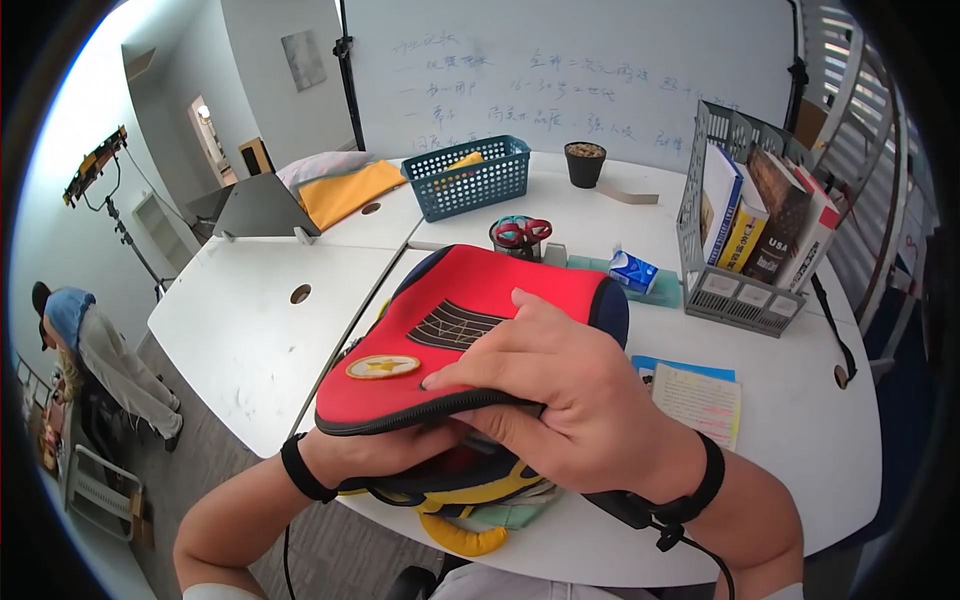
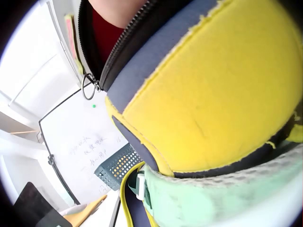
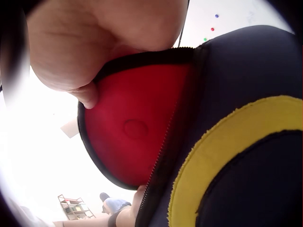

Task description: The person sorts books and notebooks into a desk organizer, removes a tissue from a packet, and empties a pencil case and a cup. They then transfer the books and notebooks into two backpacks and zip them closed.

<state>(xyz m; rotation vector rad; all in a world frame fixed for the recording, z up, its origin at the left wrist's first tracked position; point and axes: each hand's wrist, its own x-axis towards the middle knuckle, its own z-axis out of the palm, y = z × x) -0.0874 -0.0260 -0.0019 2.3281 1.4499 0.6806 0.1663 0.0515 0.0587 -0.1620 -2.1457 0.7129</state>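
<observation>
A small backpack (image 1: pixel 455 290) in red, navy and yellow is in front of me at the table's near edge, its zipped front flap lifted. My right hand (image 1: pixel 570 390) pinches the flap's black zip edge, thumb beneath and fingers over the red face. In the right wrist view, that thumb overlaps the red lining (image 3: pixel 137 109). My left hand (image 1: pixel 375 450) reaches under the flap into the opening, its fingers mostly hidden. The left wrist view shows the yellow side panel (image 2: pixel 222 90), a zip pull ring (image 2: pixel 87 87) and a pale green mesh strap (image 2: pixel 213 198).
Beyond the backpack are a blue-green basket (image 1: pixel 470 180), scissors (image 1: pixel 522 232) in a holder, a blue packet (image 1: pixel 632 270) and a plant pot (image 1: pixel 584 165). A grey book rack (image 1: pixel 740 300) and a written notepad (image 1: pixel 697 400) are to the right. A laptop (image 1: pixel 262 208) sits at left.
</observation>
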